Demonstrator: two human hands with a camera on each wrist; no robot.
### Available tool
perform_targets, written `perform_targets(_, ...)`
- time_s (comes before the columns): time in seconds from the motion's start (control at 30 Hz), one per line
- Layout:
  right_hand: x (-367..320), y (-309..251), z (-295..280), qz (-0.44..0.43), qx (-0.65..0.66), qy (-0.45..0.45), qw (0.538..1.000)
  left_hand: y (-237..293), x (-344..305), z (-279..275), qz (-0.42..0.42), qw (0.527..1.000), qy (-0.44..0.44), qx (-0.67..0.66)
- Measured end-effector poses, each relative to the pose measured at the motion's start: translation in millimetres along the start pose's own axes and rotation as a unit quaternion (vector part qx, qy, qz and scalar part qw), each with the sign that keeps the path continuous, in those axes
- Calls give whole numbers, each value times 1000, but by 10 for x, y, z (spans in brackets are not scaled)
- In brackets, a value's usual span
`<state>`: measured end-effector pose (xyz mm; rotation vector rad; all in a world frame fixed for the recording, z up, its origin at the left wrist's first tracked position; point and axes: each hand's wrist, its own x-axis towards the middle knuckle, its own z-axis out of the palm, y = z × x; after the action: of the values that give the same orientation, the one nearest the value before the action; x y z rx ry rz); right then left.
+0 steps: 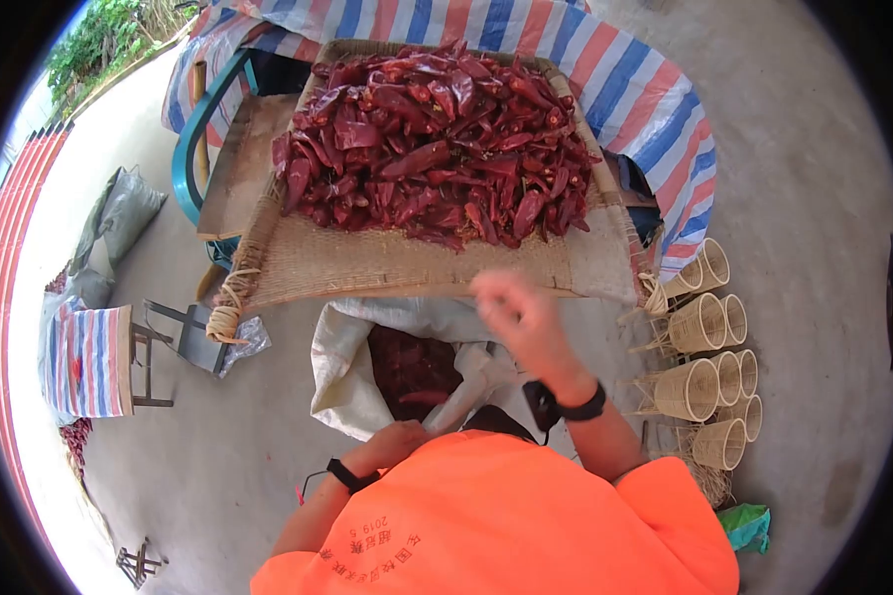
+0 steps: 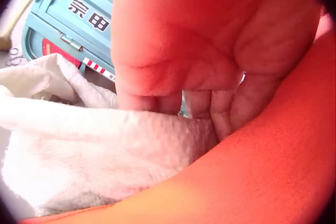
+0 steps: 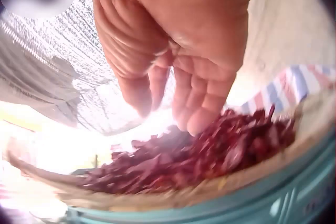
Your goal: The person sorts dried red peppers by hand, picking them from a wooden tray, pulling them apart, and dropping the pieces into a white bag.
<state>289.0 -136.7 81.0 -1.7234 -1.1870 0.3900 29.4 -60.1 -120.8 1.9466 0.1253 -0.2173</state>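
A large heap of dried red chili peppers [image 1: 437, 149] lies on a woven tray [image 1: 397, 263] in the head view. My right hand [image 1: 524, 319] is over the tray's front edge. Its fingers hang loosely bent with nothing between them; in the right wrist view the hand [image 3: 176, 50] overlaps the chili heap [image 3: 210, 153]. Below the tray stands a white woven sack [image 1: 339, 367], its mouth spread around more dark red chilies [image 1: 412, 372]. My left hand [image 1: 392, 446] grips the sack's near rim, and in the left wrist view its fingers bend over the white cloth [image 2: 105, 145].
Several woven baskets [image 1: 690, 389] stand in rows at the right. A striped tarp [image 1: 645, 109] hangs behind the tray. To the left are a dark stool [image 1: 193, 332], a cloth-covered chair [image 1: 94, 362] and a grey bag [image 1: 129, 213]. A blue-green metal panel [image 2: 68, 14] supports the tray.
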Motion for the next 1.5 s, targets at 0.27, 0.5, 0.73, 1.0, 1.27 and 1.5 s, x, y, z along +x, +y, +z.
perform_targets(0.27, 1095, 921, -1059, 150, -367, 72, 915, 7, -62, 122, -82, 988, 111, -67)
perform_targets(0.5, 1526, 1096, -812, 193, -327, 55, 923, 284, -24, -26, -41, 993, 105, 47)
perform_targets(0.73, 1467, 1493, -1017, 13, -330, 138, 934, 115, -7, -8, -47, 987, 139, 67)
perform_targets(1.0, 1216, 1100, -1374, 200, 380, 211, 878, -100, -116, -134, -86, 978, 169, 83)
perform_targets(1.27, 1098, 1210, -1485, 127, 627, 163, 751, 446, 26, -622, -10, 979, 200, 27)
perform_targets(1.5, 1011, 652, -1140, 75, 787, 27, 612, 1339, 322, -1148, 50, 963, 180, -192)
